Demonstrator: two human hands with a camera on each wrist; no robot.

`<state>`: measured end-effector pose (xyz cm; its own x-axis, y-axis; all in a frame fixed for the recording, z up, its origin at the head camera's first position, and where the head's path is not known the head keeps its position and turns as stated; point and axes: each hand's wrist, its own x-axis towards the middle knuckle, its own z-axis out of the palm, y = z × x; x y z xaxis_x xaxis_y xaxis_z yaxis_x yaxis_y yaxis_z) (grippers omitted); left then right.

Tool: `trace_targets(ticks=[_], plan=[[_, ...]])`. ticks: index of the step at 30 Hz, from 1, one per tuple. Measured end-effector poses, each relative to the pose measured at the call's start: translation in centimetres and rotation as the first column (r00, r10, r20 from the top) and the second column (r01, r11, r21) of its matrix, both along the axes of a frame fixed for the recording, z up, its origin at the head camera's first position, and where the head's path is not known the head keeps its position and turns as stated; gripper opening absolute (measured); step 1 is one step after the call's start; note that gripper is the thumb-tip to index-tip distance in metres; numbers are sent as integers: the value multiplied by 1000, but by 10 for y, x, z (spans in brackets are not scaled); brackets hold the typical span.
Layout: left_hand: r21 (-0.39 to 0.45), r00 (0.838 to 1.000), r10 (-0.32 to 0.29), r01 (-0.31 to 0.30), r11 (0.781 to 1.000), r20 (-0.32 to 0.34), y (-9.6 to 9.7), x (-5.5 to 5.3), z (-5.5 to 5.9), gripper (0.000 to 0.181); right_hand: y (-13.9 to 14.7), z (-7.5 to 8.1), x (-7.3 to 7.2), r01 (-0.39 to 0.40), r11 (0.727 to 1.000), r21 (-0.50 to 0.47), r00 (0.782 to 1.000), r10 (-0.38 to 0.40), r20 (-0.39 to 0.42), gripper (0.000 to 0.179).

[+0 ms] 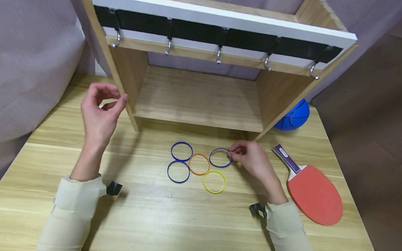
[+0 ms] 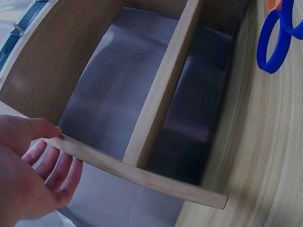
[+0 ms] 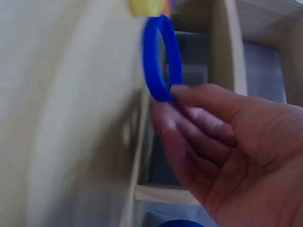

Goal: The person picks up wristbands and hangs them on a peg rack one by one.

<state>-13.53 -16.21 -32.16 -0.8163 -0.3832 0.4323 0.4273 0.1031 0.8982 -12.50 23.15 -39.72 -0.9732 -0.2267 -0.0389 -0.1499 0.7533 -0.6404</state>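
Note:
Five-hook rack aside, several thin coloured rings lie on the table. My right hand [image 1: 253,159] pinches the edge of a blue ring [image 1: 210,163] between thumb and fingers; in the right wrist view this blue ring [image 3: 150,66] looks like a flat band. Beside it are an orange ring [image 1: 189,164], a yellow ring [image 1: 225,182] and two more blue rings, one upper [image 1: 171,151] and one lower [image 1: 168,174]. My left hand [image 1: 102,113] is at the wooden stand's left side panel [image 1: 129,111], fingers loosely curled, thumb tip right at the panel's edge in the left wrist view.
The wooden stand [image 1: 202,99] carries a row of metal hooks [image 1: 219,55] on a black strip along its top front. Behind its right side sits a blue ball [image 1: 294,116]. A red table tennis paddle [image 1: 316,194] lies right of my right forearm.

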Motion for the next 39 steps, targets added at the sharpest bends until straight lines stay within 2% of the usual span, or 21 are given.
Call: trace_targets(ticks=[3, 7, 12, 15, 19, 21, 22, 24, 27, 29, 31, 34, 36, 39], plan=[[14, 1000, 4, -4, 1000, -10, -1, 1, 0, 26, 3, 8, 0, -18, 993, -115, 998, 24, 59, 13], [1, 1000, 21, -21, 1000, -9, -2, 2, 0, 26, 8, 15, 1, -49, 977, -206, 991, 73, 111, 19], [-38, 1000, 22, -22, 999, 0, 0, 3, 4, 27, 5, 26, 8, -46, 955, -292, 993, 75, 88, 21], [-53, 1000, 26, -26, 998, -1, 2, 3, 6, 27, -12, 34, 11, -76, 925, -373, 991, 111, 72, 21], [-55, 999, 36, -36, 998, -3, 3, 3, 6, 27, -56, 48, 7, -139, 863, -485, 979, 195, 67, 24], [-55, 999, 39, -39, 998, -3, 3, 3, 6, 27, -83, 60, 4, -152, 809, -568, 973, 225, 60, 25], [-54, 999, 41, -41, 998, -4, 3, 3, 5, 27, -97, 67, 1, -162, 768, -619, 969, 243, 48, 26], [-51, 999, 45, -45, 998, -7, 3, 4, 4, 28, -125, 84, -3, -176, 667, -724, 964, 266, 11, 26], [-53, 999, 45, -45, 998, -16, 4, 4, 2, 29, -162, 110, -8, -231, 476, -849, 954, 280, -103, 26], [-62, 999, 46, -47, 997, -22, 4, 5, 1, 29, -183, 125, -10, -261, 377, -889, 952, 255, -171, 24], [-72, 998, 49, -51, 996, -27, 4, 5, 0, 30, -199, 137, -12, -275, 291, -916, 951, 220, -216, 23], [-82, 998, 56, -58, 995, -29, 4, 6, 1, 30, -217, 149, -16, -246, 188, -951, 962, 166, -216, 22], [-80, 998, 57, -59, 995, -31, 4, 6, 2, 31, -224, 154, -18, -208, 149, -967, 973, 130, -189, 22], [-82, 998, 55, -57, 995, -32, 4, 6, 4, 30, -229, 155, -22, -169, 128, -977, 983, 93, -158, 22]])
